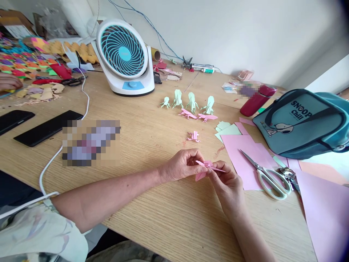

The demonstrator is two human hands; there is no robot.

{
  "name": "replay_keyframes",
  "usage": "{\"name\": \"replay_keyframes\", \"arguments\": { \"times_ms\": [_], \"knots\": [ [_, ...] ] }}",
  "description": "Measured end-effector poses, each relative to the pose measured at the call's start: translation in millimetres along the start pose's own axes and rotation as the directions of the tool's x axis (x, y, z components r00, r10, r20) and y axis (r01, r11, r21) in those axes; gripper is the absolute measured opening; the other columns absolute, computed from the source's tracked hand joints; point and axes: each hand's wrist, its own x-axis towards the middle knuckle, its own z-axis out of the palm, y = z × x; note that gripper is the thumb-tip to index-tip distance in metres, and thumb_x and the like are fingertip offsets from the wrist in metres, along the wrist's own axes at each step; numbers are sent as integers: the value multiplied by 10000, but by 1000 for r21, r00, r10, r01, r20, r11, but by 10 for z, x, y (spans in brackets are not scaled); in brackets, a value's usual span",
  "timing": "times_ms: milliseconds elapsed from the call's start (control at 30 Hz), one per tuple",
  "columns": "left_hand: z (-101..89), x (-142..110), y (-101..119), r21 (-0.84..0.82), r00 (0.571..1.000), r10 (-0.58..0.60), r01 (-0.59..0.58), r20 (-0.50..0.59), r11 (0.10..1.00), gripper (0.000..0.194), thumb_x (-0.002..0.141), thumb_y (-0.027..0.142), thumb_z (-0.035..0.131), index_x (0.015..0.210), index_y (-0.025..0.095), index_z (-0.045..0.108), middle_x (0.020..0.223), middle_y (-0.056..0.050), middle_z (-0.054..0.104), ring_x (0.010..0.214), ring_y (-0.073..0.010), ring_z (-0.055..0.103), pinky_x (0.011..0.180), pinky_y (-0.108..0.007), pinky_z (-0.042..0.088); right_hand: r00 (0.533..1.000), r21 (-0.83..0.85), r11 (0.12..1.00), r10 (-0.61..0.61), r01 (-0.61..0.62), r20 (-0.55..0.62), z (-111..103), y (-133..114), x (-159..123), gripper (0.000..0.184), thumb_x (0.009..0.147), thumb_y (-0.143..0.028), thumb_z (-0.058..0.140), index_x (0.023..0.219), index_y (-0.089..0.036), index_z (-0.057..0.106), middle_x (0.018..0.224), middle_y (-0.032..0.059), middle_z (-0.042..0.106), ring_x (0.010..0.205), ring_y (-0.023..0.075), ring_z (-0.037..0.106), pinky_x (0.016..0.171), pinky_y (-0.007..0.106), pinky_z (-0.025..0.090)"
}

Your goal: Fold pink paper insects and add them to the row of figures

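Observation:
Between my two hands is a small pink folded-paper figure point(201, 175), with flaps sticking out on several sides. My left hand point(183, 165) pinches its left part between thumb and fingers. On the other side, my right hand point(227, 185) grips a pointed flap with thumb and forefinger. Just beyond them stands a small pink origami figure point(193, 136) with bent legs. Farther back are two longer pink origami insects point(207, 117) and several pale green origami insects point(177, 99) in a row. My fingers cover part of the held paper.
Right of my hands, white-handled scissors point(268, 178) lie on pink paper sheets point(236, 149), near a teal bag point(302, 123) and a red bottle point(257, 100). A fan point(125, 54) stands at the back left. Black phones point(49, 127) and a white cable point(43, 171) lie left. Another person's hand point(9, 82) shows far left.

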Motion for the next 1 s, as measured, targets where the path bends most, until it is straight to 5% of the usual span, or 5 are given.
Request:
{"name": "replay_keyframes", "arguments": {
  "times_ms": [367,800,1000],
  "knots": [
    [-5,-1,-2,4,1000,25,-25,-17,1000,303,803,365,736,736,124,565,692,14,554,642,-91,535,608,-219,421,998,-14,1000,-16,17,57,-34,13,-15,145,838,-349,730,913,-229,698,844,34,720,761,174,643,710,302,512],
    [-17,13,-57,72,997,-38,42,-60,997,284,766,362,755,800,120,611,732,-9,608,664,-102,569,612,-204,442,1000,-7,1000,-1,1,2,3,-54,-1,182,786,-397,769,835,-229,720,812,27,731,729,172,654,694,310,532],
    [-27,17,-23,145,999,-49,48,3,988,242,796,337,716,868,115,653,774,-18,632,686,-102,564,637,-210,432,999,16,1000,6,-5,-52,22,-74,4,186,757,-379,792,820,-223,714,776,24,720,685,159,637,669,304,533]
  ]
}}
